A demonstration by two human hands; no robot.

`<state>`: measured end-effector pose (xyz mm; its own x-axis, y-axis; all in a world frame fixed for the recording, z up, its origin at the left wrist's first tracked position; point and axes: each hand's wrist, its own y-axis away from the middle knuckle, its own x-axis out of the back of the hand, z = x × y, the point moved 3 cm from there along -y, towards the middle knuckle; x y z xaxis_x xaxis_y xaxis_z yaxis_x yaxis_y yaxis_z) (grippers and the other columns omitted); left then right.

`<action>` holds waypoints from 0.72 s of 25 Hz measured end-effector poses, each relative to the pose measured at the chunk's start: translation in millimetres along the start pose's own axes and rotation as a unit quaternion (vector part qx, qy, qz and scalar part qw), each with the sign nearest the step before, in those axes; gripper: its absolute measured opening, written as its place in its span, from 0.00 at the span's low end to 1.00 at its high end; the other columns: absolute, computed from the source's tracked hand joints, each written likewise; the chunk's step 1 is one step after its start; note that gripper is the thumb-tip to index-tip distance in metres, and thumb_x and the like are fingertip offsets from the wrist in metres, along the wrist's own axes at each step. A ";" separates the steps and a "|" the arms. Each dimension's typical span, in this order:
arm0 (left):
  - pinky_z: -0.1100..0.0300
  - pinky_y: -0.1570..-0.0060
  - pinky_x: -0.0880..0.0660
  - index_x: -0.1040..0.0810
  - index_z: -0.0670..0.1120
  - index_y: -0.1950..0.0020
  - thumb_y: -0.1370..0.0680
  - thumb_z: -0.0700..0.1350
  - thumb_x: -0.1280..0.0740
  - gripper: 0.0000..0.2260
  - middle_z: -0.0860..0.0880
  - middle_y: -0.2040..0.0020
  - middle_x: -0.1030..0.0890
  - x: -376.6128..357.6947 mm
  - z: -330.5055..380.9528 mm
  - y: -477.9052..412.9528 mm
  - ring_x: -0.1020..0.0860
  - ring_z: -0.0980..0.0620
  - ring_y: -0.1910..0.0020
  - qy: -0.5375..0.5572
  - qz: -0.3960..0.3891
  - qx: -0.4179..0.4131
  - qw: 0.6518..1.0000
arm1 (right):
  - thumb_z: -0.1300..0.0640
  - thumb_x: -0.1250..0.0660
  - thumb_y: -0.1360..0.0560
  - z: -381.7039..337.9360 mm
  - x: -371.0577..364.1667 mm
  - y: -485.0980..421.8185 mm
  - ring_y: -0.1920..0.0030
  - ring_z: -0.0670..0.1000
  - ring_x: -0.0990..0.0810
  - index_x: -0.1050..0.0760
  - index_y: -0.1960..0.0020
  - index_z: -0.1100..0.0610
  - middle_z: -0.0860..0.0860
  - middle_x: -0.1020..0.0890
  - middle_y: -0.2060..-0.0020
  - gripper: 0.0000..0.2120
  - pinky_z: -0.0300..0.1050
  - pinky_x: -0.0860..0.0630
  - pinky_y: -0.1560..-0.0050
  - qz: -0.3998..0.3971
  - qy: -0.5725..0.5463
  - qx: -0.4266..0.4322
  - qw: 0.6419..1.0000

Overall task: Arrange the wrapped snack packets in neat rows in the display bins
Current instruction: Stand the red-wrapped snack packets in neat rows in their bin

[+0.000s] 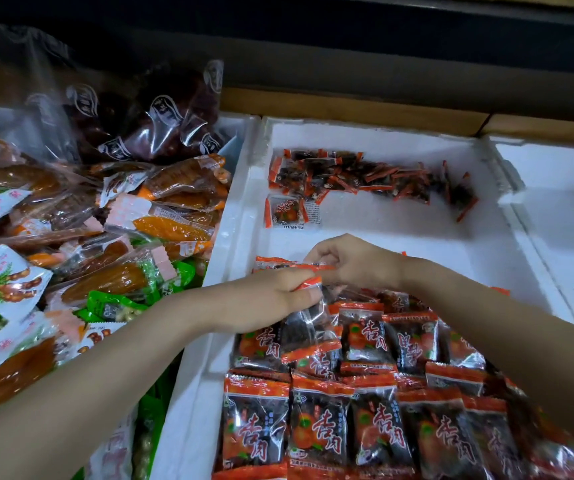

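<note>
Head view: the left hand, mid-frame, has its grip clamped on a packet. Thumb and fingers pinch the orange sealed edge, and the dark body hangs over the rows that fill the lower part of the white foam bin. The right hand, just above it, curls its fingers and seems to pinch the orange edge of a second packet. Both forearms reach in from the lower corners of the frame, wrists roughly level. The packets look light, soft and crinkly, with slick film that likely slides, so the flat crimped ends are the surest place to hold. A loose pile lies in the upper part of the bin.
</note>
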<state>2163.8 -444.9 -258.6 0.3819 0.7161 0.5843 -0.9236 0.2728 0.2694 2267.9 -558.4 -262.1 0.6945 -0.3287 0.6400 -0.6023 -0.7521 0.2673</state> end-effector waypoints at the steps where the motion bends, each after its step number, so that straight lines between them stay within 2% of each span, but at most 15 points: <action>1: 0.52 0.36 0.31 0.28 0.46 0.36 0.17 0.50 0.44 0.14 0.44 0.41 0.23 -0.5 1.0 -0.1 0.26 0.48 0.40 -0.008 0.006 -0.002 1.000 | 0.58 0.31 0.26 1.7 -0.1 -1.0 0.58 0.41 0.21 0.22 0.48 0.58 0.45 0.17 0.57 0.07 0.40 0.23 0.50 0.023 0.053 0.012 0.998; 3: 0.61 0.48 0.29 0.25 0.53 0.47 0.18 0.50 0.43 0.08 0.54 0.52 0.20 1.6 5.2 0.2 0.24 0.55 0.50 0.001 0.052 -0.023 0.998 | 0.55 0.35 0.23 1.6 1.6 3.1 0.51 0.44 0.24 0.22 0.42 0.56 0.50 0.19 0.47 0.11 0.37 0.30 0.48 0.073 0.156 0.035 0.984; 4: 0.64 0.55 0.30 0.26 0.55 0.54 0.18 0.50 0.42 0.07 0.58 0.60 0.22 5.6 8.7 1.2 0.25 0.60 0.57 0.020 0.095 -0.043 0.994 | 0.55 0.38 0.22 -2.2 4.9 8.8 0.51 0.44 0.25 0.23 0.41 0.56 0.51 0.21 0.44 0.12 0.35 0.32 0.49 0.111 0.158 0.044 0.980; 6: 0.64 0.61 0.32 0.27 0.54 0.59 0.19 0.48 0.39 0.08 0.58 0.66 0.25 17.2 13.6 0.0 0.28 0.63 0.65 0.045 0.199 -0.096 0.974 | 0.54 0.43 0.20 -14.5 13.5 26.9 0.54 0.44 0.24 0.23 0.43 0.55 0.51 0.20 0.48 0.12 0.36 0.31 0.51 0.167 0.030 0.064 0.983; 8: 0.58 0.61 0.29 0.25 0.49 0.58 0.22 0.47 0.33 0.05 0.53 0.64 0.23 26.0 20.4 -6.2 0.25 0.58 0.65 0.064 0.284 -0.136 0.947 | 0.52 0.42 0.21 -26.5 18.6 47.3 0.60 0.43 0.22 0.23 0.51 0.52 0.48 0.19 0.57 0.10 0.39 0.26 0.57 0.129 -0.124 0.071 0.981; 9: 0.56 0.59 0.28 0.25 0.48 0.58 0.24 0.46 0.30 0.05 0.49 0.63 0.22 27.0 24.4 -9.8 0.24 0.55 0.64 0.079 0.313 -0.139 0.936 | 0.52 0.38 0.23 -29.0 20.4 54.6 0.61 0.44 0.21 0.23 0.53 0.53 0.50 0.19 0.59 0.07 0.40 0.25 0.58 0.102 -0.129 0.074 0.984; 10: 0.57 0.58 0.27 0.25 0.48 0.58 0.26 0.46 0.29 0.06 0.48 0.62 0.21 25.6 27.5 -13.9 0.23 0.53 0.62 0.100 0.329 -0.132 0.930 | 0.54 0.34 0.25 -26.4 22.5 58.2 0.60 0.47 0.20 0.23 0.52 0.56 0.54 0.19 0.58 0.06 0.44 0.25 0.56 0.089 -0.105 0.076 0.988; 12: 0.64 0.58 0.27 0.26 0.50 0.57 0.27 0.47 0.28 0.07 0.50 0.61 0.21 18.6 32.9 -21.3 0.23 0.55 0.61 0.134 0.330 -0.109 0.928 | 0.57 0.29 0.28 -17.2 28.4 62.1 0.58 0.58 0.20 0.26 0.46 0.64 0.65 0.20 0.55 0.15 0.51 0.26 0.53 0.094 -0.069 0.072 0.991; 13: 0.67 0.59 0.27 0.25 0.50 0.57 0.27 0.47 0.28 0.07 0.51 0.61 0.20 15.3 35.3 -23.5 0.22 0.57 0.62 0.139 0.324 -0.101 0.931 | 0.58 0.29 0.29 -15.1 31.5 64.1 0.59 0.61 0.21 0.26 0.46 0.67 0.66 0.21 0.57 0.17 0.52 0.27 0.54 0.100 -0.069 0.068 0.990; 16: 0.71 0.61 0.28 0.23 0.51 0.60 0.27 0.44 0.28 0.05 0.57 0.67 0.19 12.0 45.7 -27.1 0.23 0.63 0.67 0.135 0.325 -0.128 0.927 | 0.51 0.28 0.34 -15.7 39.1 75.8 0.62 0.54 0.22 0.22 0.50 0.61 0.61 0.19 0.60 0.17 0.50 0.27 0.56 0.094 -0.083 0.064 0.990; 18: 0.73 0.60 0.30 0.23 0.51 0.59 0.25 0.44 0.29 0.04 0.58 0.67 0.19 9.8 49.9 -27.4 0.23 0.64 0.66 0.118 0.345 -0.146 0.920 | 0.47 0.28 0.39 -9.6 46.0 79.3 0.62 0.55 0.23 0.22 0.55 0.56 0.63 0.18 0.60 0.17 0.51 0.28 0.56 0.109 -0.105 0.043 0.988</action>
<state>2194.5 -477.4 -222.0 -0.2853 0.8935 0.3467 -0.9261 -0.1639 -0.3399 2248.3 -627.7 -204.6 0.6240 -0.5924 0.5095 -0.7173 -0.6930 0.0727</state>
